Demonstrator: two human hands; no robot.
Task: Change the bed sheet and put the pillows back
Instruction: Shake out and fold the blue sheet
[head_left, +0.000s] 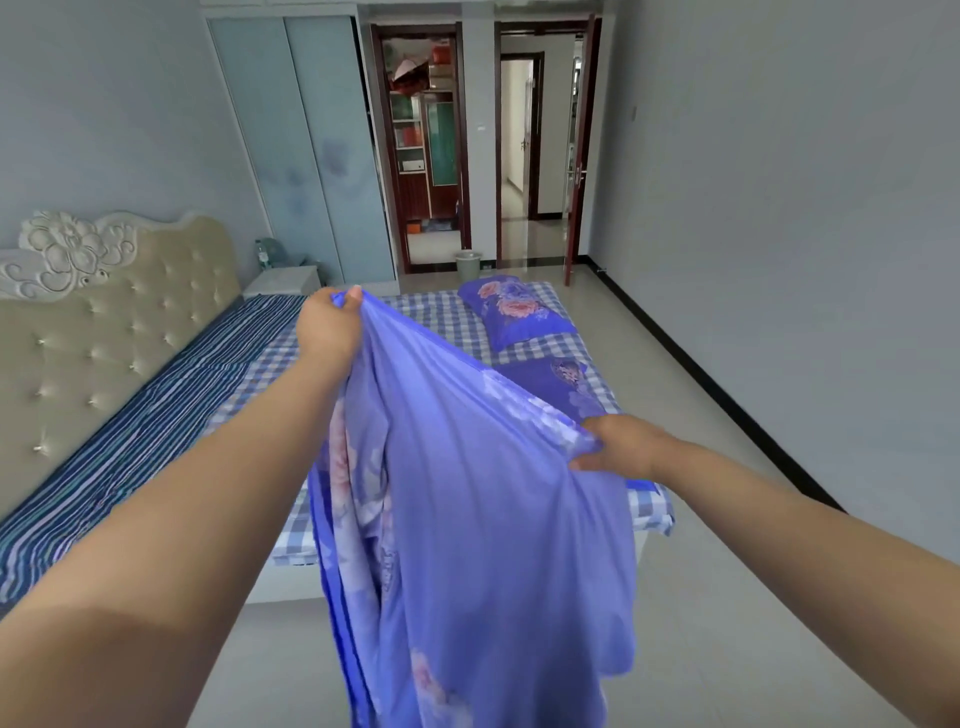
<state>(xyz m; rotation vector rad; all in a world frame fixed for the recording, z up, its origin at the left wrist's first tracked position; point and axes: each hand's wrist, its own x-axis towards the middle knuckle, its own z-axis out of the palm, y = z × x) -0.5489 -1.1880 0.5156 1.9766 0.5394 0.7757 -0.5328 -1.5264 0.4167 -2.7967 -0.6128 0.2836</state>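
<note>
Purple sheet (483, 519), checked bed (447, 322), tiled floor (701, 597)

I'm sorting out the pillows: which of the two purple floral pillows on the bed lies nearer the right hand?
The purple floral pillow just beyond the right hand; the other floral pillow lies farther off, toward the doors.

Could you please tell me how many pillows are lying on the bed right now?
2: one pillow at the far corner, another pillow nearer, partly hidden behind the held sheet.
</note>
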